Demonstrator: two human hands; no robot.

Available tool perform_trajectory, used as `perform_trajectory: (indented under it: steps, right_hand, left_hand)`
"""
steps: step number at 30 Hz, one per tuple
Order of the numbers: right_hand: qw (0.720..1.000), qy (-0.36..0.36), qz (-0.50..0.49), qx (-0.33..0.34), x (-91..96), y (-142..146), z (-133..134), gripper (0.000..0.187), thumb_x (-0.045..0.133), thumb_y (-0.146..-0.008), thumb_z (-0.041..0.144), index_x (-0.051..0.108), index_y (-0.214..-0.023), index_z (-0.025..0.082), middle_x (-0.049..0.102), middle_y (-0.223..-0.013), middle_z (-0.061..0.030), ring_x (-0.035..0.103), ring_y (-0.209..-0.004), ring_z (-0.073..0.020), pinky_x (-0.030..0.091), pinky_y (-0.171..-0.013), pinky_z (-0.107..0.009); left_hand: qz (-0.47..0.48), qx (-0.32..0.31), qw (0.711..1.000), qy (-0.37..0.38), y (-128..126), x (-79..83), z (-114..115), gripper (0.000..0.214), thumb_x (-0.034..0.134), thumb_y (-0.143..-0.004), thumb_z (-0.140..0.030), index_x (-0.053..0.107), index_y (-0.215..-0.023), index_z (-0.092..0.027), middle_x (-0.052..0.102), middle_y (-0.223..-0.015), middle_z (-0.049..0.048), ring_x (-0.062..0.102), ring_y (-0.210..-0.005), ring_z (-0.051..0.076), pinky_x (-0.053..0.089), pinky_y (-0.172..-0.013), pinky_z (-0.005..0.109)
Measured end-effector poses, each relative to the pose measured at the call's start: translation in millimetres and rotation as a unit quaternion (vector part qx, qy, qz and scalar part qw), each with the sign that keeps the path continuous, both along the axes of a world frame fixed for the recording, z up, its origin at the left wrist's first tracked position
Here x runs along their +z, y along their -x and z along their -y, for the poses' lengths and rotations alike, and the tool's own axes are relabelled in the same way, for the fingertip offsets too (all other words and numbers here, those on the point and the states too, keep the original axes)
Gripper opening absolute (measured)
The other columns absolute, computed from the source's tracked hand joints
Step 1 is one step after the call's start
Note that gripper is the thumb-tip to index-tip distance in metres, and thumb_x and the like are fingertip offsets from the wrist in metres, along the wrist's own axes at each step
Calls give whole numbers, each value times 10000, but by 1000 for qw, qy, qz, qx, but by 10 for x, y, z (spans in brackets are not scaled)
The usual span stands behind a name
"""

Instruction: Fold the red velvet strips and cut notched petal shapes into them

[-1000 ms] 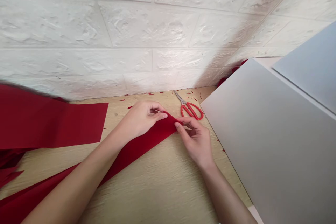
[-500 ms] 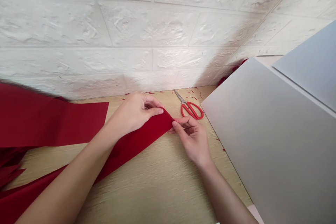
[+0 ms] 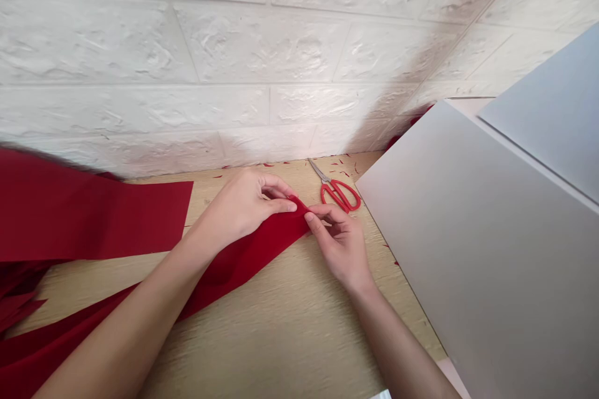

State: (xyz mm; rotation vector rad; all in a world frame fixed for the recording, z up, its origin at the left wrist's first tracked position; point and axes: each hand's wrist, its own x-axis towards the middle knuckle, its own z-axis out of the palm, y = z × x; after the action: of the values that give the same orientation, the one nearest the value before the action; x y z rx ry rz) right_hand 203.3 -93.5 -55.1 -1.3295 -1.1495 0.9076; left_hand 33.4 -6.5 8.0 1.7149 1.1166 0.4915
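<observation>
A long strip of red felt-like sheet (image 3: 253,255) runs diagonally from the lower left up to my hands. My left hand (image 3: 243,206) pinches its upper end between thumb and fingers. My right hand (image 3: 337,243) grips the tip of the same strip, which curls up between my two hands. A pair of red-handled scissors (image 3: 336,190) lies just beyond my right hand, on the light wood table (image 3: 281,336). A wider red sheet (image 3: 98,218) hangs in from the left, beyond my left forearm.
Small red scraps are scattered along the table's back edge (image 3: 346,165) against a white brick-textured wall (image 3: 224,50). Large grey boards (image 3: 472,249) stand at the right, hiding the table's right side. More red pieces lie at the lower left.
My hands have drawn slightly closer together. The strip's end, flat and pointed before, is now curled up between my fingers.
</observation>
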Motion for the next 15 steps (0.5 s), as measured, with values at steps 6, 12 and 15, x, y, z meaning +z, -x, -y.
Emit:
perform_trajectory:
  steps: [6, 12, 15]
  right_hand:
    - [999, -8, 28, -13, -26, -9, 11, 119, 690, -867, 320, 734, -888, 211, 772, -840, -36, 710, -734, -162, 594, -668, -281]
    - [999, -13, 35, -9, -11, -3, 20, 117, 675, -884, 315, 735, -916, 219, 764, -862, -36, 710, -753, -167, 606, -681, -293]
    - [999, -12, 32, -5, 7, 5, 27, 131, 662, -895, 324, 726, -934, 217, 761, -892, -43, 706, -742, -162, 602, -670, -288]
  left_hand:
    - [-66, -44, 997, -6, 49, -13, -26, 182, 663, -850, -347, 786, -947, -255, 793, -971, -12, 715, -878, 184, 524, -774, 268]
    - [-112, -81, 990, -38, 89, -7, -60, 306, 577, -884, -457, 796, -943, -252, 787, -926, -9, 686, -827, 205, 475, -655, 265]
    - [-103, -70, 991, -51, 72, 5, -48, 315, 557, -898, -449, 790, -920, -238, 780, -875, -7, 666, -781, 189, 449, -645, 265]
